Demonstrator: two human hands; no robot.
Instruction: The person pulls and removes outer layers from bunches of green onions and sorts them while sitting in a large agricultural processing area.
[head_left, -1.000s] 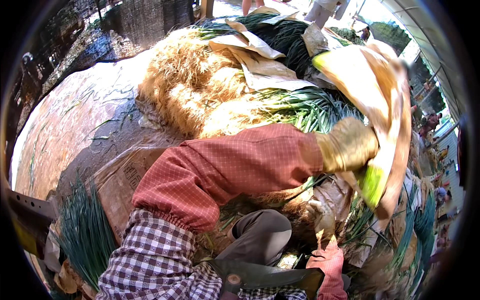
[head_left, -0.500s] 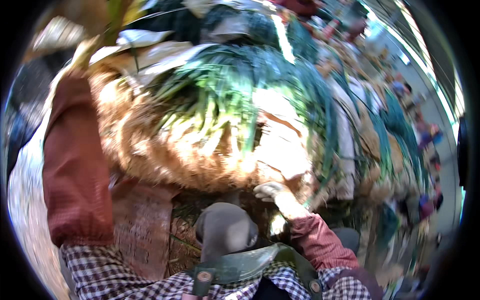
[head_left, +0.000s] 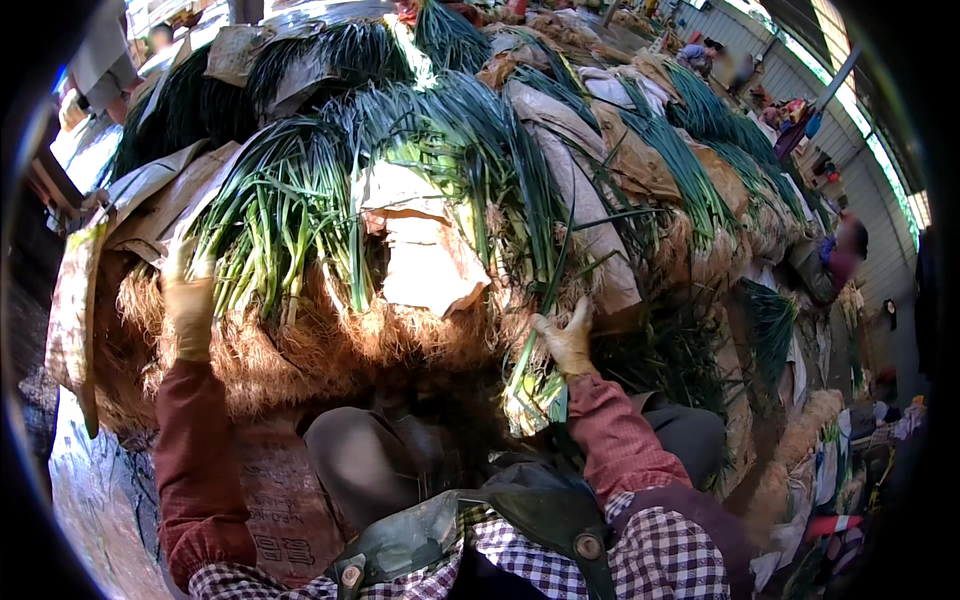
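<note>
A long pile of green onions point(head_left: 265, 225) lies in front of me, dark green leaves away from me and tan, hairy roots toward me. At its left end is my left hand point(head_left: 188, 295), in a pale yellowish glove. Its fingers point up and lie against the onion stalks, with no clear grip showing. My right hand point(head_left: 568, 340), gloved alike, is beside the roots at the pile's right part, thumb and fingers spread. Just left of it, a few loose onions point(head_left: 522, 385) hang down near my knees. A pale sheet point(head_left: 425, 260) lies across the middle of the pile.
Further onion piles point(head_left: 690, 190) stretch away to the right, partly under sacking point(head_left: 580, 200). A stiff, pale upright sheet point(head_left: 75, 320) edges the left end. Beneath my left arm lies a reddish printed sack point(head_left: 285, 500). Another person point(head_left: 835, 260) is at the far right.
The view has turned and steadied. My left hand has come down from higher up, beside a blurred tall stalk, to the pile's left end. My right hand's fingers have spread beside the onions.
</note>
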